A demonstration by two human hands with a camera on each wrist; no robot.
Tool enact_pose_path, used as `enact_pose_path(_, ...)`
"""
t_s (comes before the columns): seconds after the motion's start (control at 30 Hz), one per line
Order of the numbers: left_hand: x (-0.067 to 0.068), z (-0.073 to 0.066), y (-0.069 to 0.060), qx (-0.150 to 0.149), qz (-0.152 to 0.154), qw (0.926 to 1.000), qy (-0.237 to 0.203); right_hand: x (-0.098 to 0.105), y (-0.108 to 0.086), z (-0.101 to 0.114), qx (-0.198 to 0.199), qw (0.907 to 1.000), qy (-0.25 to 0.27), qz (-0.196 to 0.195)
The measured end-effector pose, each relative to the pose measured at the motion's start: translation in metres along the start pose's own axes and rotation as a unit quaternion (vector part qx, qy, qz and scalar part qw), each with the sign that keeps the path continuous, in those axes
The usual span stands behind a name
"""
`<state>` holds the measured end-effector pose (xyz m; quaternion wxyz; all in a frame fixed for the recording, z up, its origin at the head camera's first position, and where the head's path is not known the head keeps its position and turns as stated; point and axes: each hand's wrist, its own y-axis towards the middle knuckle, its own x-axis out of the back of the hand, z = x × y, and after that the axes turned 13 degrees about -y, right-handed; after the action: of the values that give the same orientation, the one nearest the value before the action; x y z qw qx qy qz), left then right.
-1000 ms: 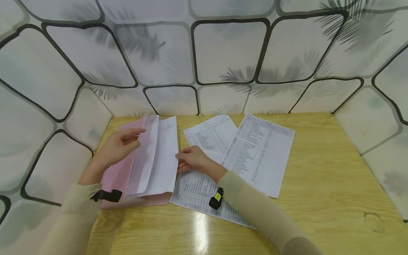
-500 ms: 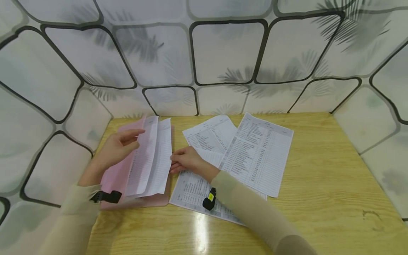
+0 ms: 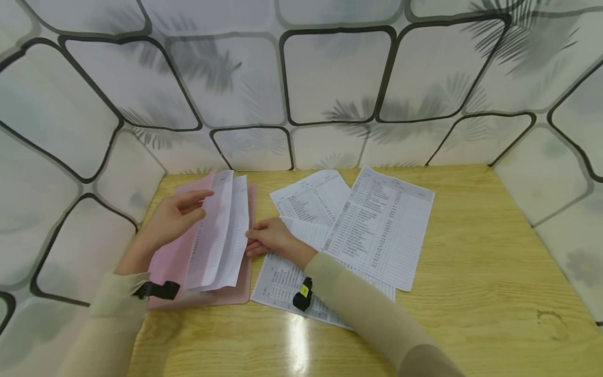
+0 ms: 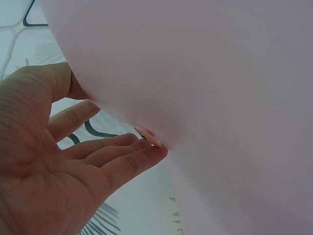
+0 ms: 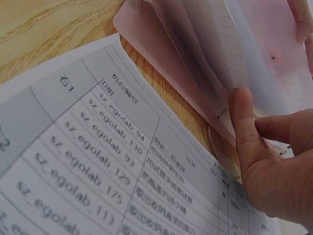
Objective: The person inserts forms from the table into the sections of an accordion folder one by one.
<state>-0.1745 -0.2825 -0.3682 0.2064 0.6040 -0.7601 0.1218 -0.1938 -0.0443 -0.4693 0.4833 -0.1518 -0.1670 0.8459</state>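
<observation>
A translucent pink document folder (image 3: 174, 262) stands partly open on the left side of the table, with white printed sheets inside. My left hand (image 3: 171, 220) holds up the edge of its cover. In the left wrist view, the pink cover (image 4: 205, 93) lies between the fingers, beside a small round snap button (image 4: 147, 136). My right hand (image 3: 273, 238) pinches the right edge of a white sheet (image 3: 234, 235) between thumb and fingers. This sheet stands raised, its lower part within the folder. The right wrist view shows the thumb against the paper edge.
Several printed lists overlap right of the folder, one (image 3: 381, 230) angled on top and another (image 3: 292, 283) lying under the right forearm. The wooden table (image 3: 485, 272) meets patterned walls (image 3: 339, 78) at the back and sides.
My right hand has moved left, bringing the sheet's right edge inward, so more of the folder's pink right side shows. The left hand stays almost still.
</observation>
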Motion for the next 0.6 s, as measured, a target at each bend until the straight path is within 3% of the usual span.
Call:
enact_pose_path(0.37,0.002,-0.002,-0.001,-0.001,-0.006,1.0000,0.008,-0.008,0.001,0.003,-0.008,0.9996,0.013,0.024)
enact_pose_path(0.6,0.001,-0.003,-0.001,-0.002,-0.002,1.0000,-0.003,-0.014,0.005,0.002,-0.011,0.9995,0.024,0.018)
